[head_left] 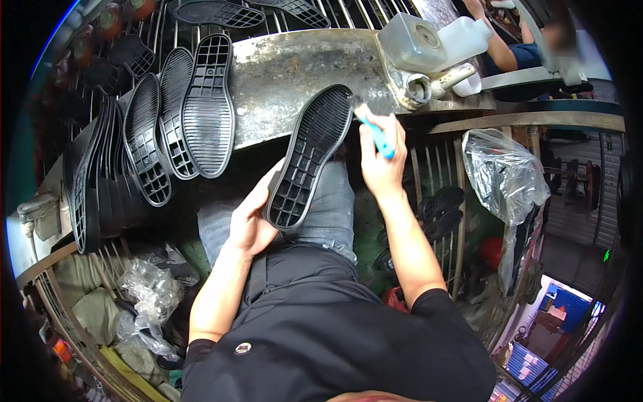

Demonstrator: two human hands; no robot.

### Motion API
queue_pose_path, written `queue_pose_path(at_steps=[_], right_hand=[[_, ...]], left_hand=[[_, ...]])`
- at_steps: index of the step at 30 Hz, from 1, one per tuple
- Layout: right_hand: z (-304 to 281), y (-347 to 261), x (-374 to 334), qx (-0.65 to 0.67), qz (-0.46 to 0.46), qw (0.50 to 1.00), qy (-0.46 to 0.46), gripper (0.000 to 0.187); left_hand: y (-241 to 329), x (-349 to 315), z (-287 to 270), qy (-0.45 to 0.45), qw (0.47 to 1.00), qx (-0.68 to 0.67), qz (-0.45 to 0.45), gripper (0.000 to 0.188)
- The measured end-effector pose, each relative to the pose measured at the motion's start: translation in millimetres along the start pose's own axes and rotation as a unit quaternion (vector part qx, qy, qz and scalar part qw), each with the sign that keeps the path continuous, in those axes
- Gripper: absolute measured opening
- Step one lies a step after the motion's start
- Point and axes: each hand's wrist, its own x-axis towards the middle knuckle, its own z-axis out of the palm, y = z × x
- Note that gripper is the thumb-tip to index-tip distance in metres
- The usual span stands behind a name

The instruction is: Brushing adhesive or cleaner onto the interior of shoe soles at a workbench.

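A black shoe sole (309,149) is tilted up over my lap, its ribbed and gridded inner face toward me. My left hand (258,213) grips it by the heel end, along its left edge. In my right hand (384,153) is a brush (379,136) with a blue handle and pale bristles. The dark bristle tip meets the sole's rim near the toe, on the right side. Several more black soles (209,110) lean in a row on the bench to the left, some of them stacked on edge.
The worn metal bench top (305,57) carries a translucent plastic container (412,41) and a smeared pot (418,90) at the right. Behind it, more soles (220,13) lie on a bar rack. Plastic bags (506,174) hang at right. Another person's arm (499,50) shows at upper right.
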Motion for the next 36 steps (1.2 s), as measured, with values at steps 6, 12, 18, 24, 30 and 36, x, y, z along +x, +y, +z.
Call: queue_pose_path(at_steps=[6,12,18,24,30,36], right_hand=[[17,-38,-9,0.272,0.188,0.942,0.053,0.014],[40,-81,-67,0.188,-0.064,0.979,-0.045,0.026],[6,-116,-89,0.275,-0.071,0.945,-0.165,0.028],[-25,-79,-15,0.281,0.162,0.895,-0.306,0.013],[-13,-25,36,0.145,0.161,0.949,-0.23,0.024],[-32,6,70,0.06,0.141,0.975,-0.159,0.027]], left_hand=[[-16,-4,-13,0.056,0.998,0.004,0.042,0.066],[-23,-9,-33,0.043,0.963,-0.264,0.022,0.074],[-16,-7,-17,0.037,0.981,-0.19,-0.006,0.075],[-11,-6,-9,0.121,0.99,-0.03,0.062,0.067],[-5,-8,-9,0.119,0.99,0.011,0.071,0.066],[-1,-9,2,0.11,0.986,0.087,0.091,0.065]])
